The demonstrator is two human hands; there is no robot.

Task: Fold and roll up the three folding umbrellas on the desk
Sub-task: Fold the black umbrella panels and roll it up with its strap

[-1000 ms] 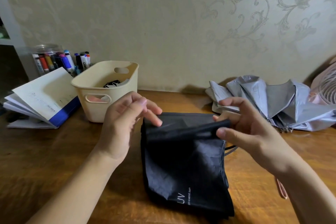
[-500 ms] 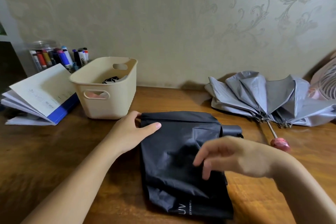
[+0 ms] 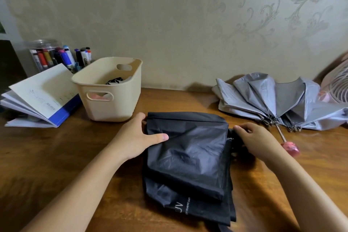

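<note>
Brown wooden desk (image 3: 56,156): black fabric folding umbrella (image 3: 188,156) pleated flat, not rolled; left hand (image 3: 135,137) grips its left edge, right hand (image 3: 258,139) curls round its handle. Right of it, silver-grey folding umbrella (image 3: 263,98) lies splayed.

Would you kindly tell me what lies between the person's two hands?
In the head view, the black umbrella lies between the left hand and the right hand.

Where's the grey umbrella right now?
In the head view, the grey umbrella lies half-open at the back right of the desk, just beyond the right hand and the black umbrella.
</note>
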